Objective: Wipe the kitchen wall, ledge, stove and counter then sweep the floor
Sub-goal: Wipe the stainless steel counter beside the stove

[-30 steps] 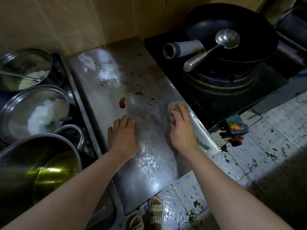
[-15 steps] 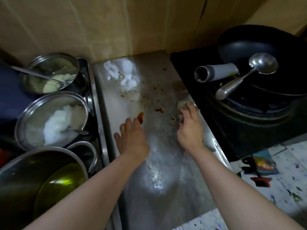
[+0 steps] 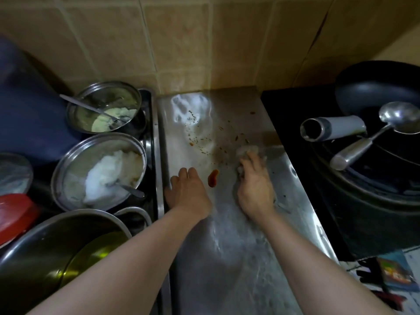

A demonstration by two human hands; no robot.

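Far left: a red lid (image 3: 13,214) and a dark blue shape (image 3: 27,105) are seen at the frame edge; what the blue shape is can't be told.
Big pot: a steel pot (image 3: 45,242) w/ yellow-green liquid is set at bottom left, partly hidden by the left forearm.
Bowls: two steel bowls are set in a dark tray left of the counter. The near bowl (image 3: 72,169) is filled w/ a white mass and a spoon; the far bowl (image 3: 91,98) w/ pale green paste and a long utensil.
Wall: tan tiles (image 3: 181,42) are seen behind everything.
Left hand: the left hand (image 3: 188,192) is laid flat, palm down, fingers straight, on the counter's left edge. Nothing is held.
Counter: a steel counter (image 3: 227,258), wet and streaked, is placed btwn tray and stove.
Stain: a red-orange smear (image 3: 213,178) is seen btwn the hands, w/ brown crumbs scattered beyond it.
Right hand: the right hand (image 3: 254,185) is pressed on a pale cloth (image 3: 244,151), fingers curled over it; blurred, approx.
Cloth position: on the counter, near its right edge, just beside the stove.
Stove: a black stove (image 3: 295,178) is at right, w/ a dark wok (image 3: 368,87) on it.
Ladle: a steel ladle (image 3: 375,135) is rested in the wok, beside the wok's grey handle (image 3: 331,128).
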